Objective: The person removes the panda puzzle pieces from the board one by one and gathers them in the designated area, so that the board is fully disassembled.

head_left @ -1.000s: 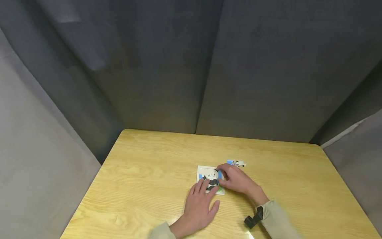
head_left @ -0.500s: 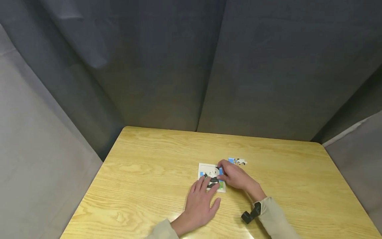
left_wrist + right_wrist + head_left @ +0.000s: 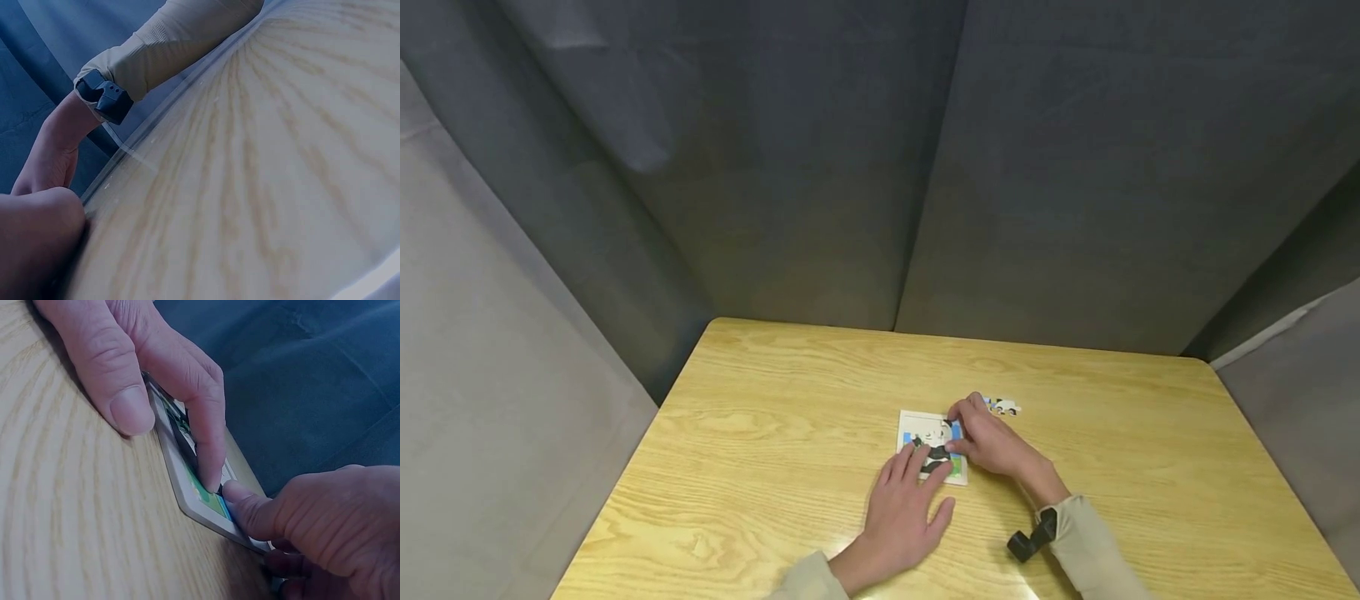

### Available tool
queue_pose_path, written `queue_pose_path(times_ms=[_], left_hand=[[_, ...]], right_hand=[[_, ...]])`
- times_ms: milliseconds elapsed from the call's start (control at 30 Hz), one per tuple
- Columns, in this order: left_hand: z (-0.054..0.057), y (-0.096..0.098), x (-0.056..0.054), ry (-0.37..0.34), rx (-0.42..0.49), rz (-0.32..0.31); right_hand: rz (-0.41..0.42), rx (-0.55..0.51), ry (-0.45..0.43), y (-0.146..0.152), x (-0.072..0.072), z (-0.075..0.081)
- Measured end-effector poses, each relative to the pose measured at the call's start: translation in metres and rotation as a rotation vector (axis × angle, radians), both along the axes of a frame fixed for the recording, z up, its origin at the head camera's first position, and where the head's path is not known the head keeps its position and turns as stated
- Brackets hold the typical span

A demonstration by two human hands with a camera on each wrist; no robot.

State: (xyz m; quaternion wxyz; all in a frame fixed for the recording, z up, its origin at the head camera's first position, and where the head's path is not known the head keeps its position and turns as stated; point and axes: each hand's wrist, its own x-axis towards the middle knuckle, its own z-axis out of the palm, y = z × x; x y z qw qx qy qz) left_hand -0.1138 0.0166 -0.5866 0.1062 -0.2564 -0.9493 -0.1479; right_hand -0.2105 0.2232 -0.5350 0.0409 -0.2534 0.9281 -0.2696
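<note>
A small panda jigsaw puzzle in a white frame (image 3: 913,415) lies flat on the wooden table. My left hand (image 3: 898,512) rests over its lower part, fingers straight and fingertips on the panda's body; the palm side is hidden. At the puzzle's right side my right hand (image 3: 996,443) pinches a puzzle piece (image 3: 956,432) with blue on it between thumb and index finger. In the right wrist view, the right thumb (image 3: 240,497) lies over the blue strip near the left index fingertip, and the frame's rim (image 3: 177,484) shows below. The right hand's other fingers are partly hidden.
Several loose puzzle pieces (image 3: 1006,407) lie just beyond the right hand, partly covered by its fingers. A black wrist camera (image 3: 1032,537) sticks out from the right sleeve close above the wooden table (image 3: 760,467). Dark curtains (image 3: 790,208) hang behind the table.
One right-hand finger has stretched away from the index finger and now covers the blue part of the loose pieces. Thumb and index stay at the puzzle's right side. The left hand stays put.
</note>
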Motion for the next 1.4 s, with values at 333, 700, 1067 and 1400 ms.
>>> queue_pose_path(times_ms=[333, 700, 1067, 1400], left_hand=[[0.000, 0.003, -0.001, 0.006, 0.002, -0.005], [0.000, 0.003, -0.003, 0.019, -0.005, -0.021], [-0.001, 0.003, -0.002, 0.008, -0.001, -0.016], [0.002, 0.004, -0.001, -0.015, 0.001, -0.007]], right_hand=[[-0.013, -0.015, -0.002, 0.002, -0.001, 0.004], [0.050, -0.092, 0.060, 0.010, 0.002, -0.003], [0.052, -0.127, 0.043, 0.014, 0.002, -0.001], [0.069, -0.137, 0.145, 0.017, -0.001, 0.000]])
